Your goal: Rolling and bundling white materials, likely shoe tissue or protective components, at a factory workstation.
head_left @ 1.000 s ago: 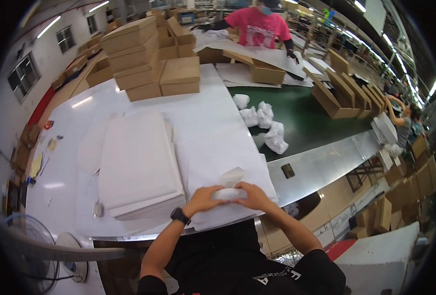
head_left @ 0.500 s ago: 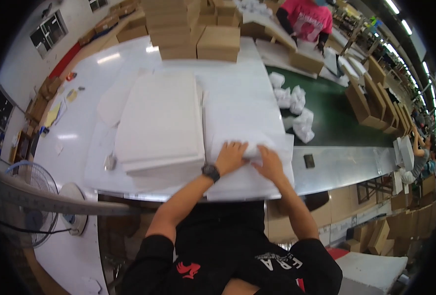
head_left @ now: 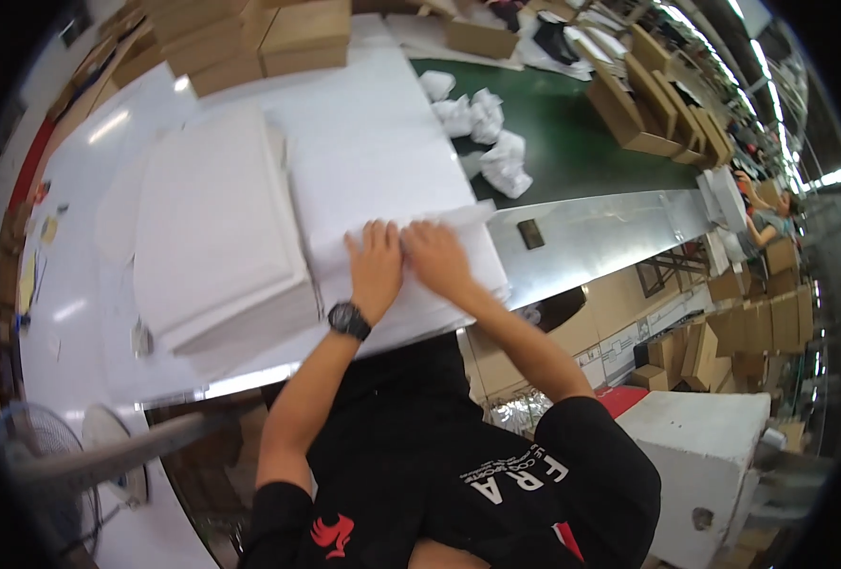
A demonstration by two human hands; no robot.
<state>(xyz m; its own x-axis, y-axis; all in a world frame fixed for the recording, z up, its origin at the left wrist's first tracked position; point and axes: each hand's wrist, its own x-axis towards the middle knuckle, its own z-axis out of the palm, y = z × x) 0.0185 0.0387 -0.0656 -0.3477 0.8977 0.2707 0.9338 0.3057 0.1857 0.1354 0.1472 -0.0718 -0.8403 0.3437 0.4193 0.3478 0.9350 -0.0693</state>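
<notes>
A sheet of white paper (head_left: 472, 216) lies on the right-hand paper pile (head_left: 354, 161), with a raised, folded edge running across under my fingers. My left hand (head_left: 378, 266), a dark watch on its wrist, has its fingers over the fold and the thumb apart. Close beside it, my right hand (head_left: 437, 261) bends over the same fold; its fingers are slightly blurred. What lies beneath both palms is hidden. To the left stands a thicker stack of off-white paper (head_left: 216, 209).
Crumpled white paper balls (head_left: 504, 163) sit on a green conveyor belt (head_left: 572, 123) beyond the metal ledge (head_left: 610, 237), which carries a small dark block (head_left: 530, 234). Cardboard boxes (head_left: 306, 38) are piled at the table's far side. A fan (head_left: 41, 436) stands at lower left.
My hands have come closer together and pushed farther over the paper, with its fold now farther from me. The whole view has turned and shifted toward the right.
</notes>
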